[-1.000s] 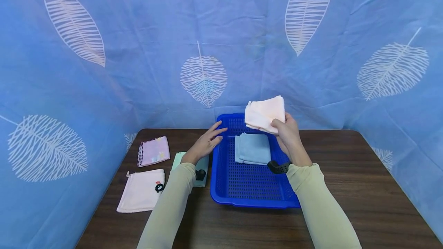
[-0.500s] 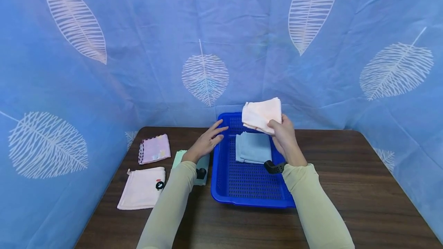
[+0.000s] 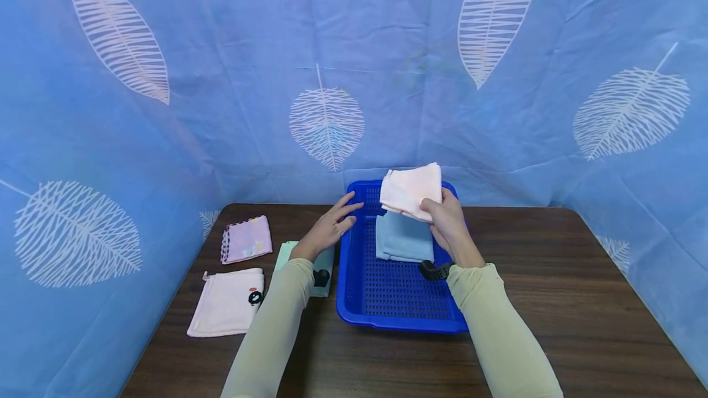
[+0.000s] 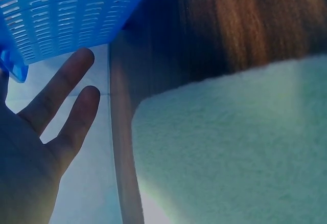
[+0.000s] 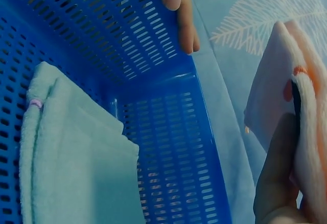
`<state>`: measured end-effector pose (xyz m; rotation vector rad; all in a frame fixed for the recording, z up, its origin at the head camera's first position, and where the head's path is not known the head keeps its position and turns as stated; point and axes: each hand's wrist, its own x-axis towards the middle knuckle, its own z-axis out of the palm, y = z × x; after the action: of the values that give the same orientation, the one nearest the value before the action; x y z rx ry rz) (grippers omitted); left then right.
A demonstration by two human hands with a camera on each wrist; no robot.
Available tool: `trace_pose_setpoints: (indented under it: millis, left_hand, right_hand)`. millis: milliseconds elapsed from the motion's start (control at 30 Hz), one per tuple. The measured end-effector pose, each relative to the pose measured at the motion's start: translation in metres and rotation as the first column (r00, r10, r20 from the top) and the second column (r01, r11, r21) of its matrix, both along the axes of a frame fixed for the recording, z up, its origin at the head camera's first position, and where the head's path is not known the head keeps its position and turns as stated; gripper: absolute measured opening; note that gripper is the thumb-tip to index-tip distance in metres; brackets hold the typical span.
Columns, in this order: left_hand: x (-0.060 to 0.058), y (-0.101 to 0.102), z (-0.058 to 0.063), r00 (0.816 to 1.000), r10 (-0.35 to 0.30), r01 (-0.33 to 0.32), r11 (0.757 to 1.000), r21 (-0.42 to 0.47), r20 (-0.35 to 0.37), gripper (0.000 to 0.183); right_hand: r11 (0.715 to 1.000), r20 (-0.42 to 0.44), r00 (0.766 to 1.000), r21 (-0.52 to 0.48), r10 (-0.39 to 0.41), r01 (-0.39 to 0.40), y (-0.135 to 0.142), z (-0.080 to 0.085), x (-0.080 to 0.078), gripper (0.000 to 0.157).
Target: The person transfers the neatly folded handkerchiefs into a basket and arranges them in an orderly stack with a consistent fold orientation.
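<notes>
My right hand (image 3: pixel 449 226) pinches a folded pale pink towel (image 3: pixel 410 191) between thumb and fingers, above the back of the blue plastic basket (image 3: pixel 354 322). In the right wrist view the pink towel (image 5: pixel 273 88) is edge-on, its layers fanned slightly, with a small orange mark on its edge. A folded light blue towel (image 3: pixel 406 238) lies inside the basket, below the held one. At the basket's left rim is my left hand (image 3: pixel 327 230), fingers spread and nearly straight; its fingertips (image 5: pixel 173 1) overlap the rim in the right wrist view.
Left of the basket, a folded green towel (image 3: pixel 322 290) lies partly under my left forearm. Further left are a white towel (image 3: pixel 224 306) with a black figure and a small lilac towel (image 3: pixel 249 239). A blue leaf-print curtain (image 3: pixel 243 140) hangs behind the brown table (image 3: pixel 553 275).
My right hand has moved left and slightly down with the pink towel, which now overlaps the light blue towel's far edge. The left hand has stayed at the basket's rim.
</notes>
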<state>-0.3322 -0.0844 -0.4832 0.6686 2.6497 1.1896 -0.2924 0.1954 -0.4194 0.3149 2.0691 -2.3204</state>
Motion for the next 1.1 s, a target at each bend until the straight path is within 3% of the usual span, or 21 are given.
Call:
trace_pose_setpoints:
  millis: [467, 733, 1100]
  left_hand:
    - [-0.001, 0.001, -0.004, 1.000, 0.008, -0.010, 0.998, 0.060, 0.028, 0.045]
    - [0.001, 0.003, -0.009, 0.999, 0.029, -0.032, 0.995, 0.091, 0.035, 0.044]
    - [0.001, 0.003, -0.009, 0.998, 0.036, -0.042, 0.992, 0.121, 0.051, 0.043]
  right_hand:
    - [1.000, 0.030, 0.999, -0.008, 0.016, -0.016, 0.000, -0.010, 0.003, 0.077]
    - [0.997, 0.022, 1.000, 0.076, 0.013, -0.014, -0.001, -0.014, 0.005, 0.072]
    - [0.987, 0.068, 0.995, 0.136, 0.077, -0.086, 0.000, -0.020, 0.005, 0.075]
